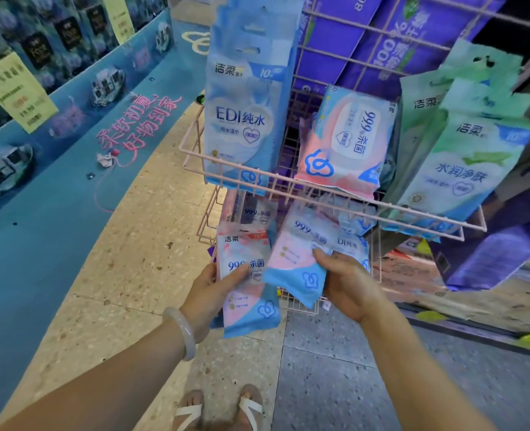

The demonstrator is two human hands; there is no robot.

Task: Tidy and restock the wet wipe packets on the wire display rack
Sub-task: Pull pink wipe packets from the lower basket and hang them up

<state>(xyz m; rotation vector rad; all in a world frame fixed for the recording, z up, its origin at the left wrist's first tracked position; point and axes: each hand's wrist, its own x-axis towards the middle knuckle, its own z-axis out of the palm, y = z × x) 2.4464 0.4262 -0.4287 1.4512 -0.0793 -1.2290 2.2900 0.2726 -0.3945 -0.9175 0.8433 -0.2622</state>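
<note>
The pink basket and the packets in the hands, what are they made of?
The basket looks like thin metal wire with a matte pink coating. The packets, one in the left hand and one in the right hand, look like soft, glossy plastic film: creased and shiny.

Your left hand (pixel 209 293) held an upright pink-and-blue packet (pixel 249 281); your right hand (pixel 347 283) gripped a tilted one (pixel 295 259) below the pink wire rack (pixel 319 188).

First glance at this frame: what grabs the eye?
The pink wire display rack at centre, hung with tall blue wet wipe packets on its left and green wet wipe packets on its right. Below it, the left hand and right hand each grip a pink-and-blue wipe packet.
</note>
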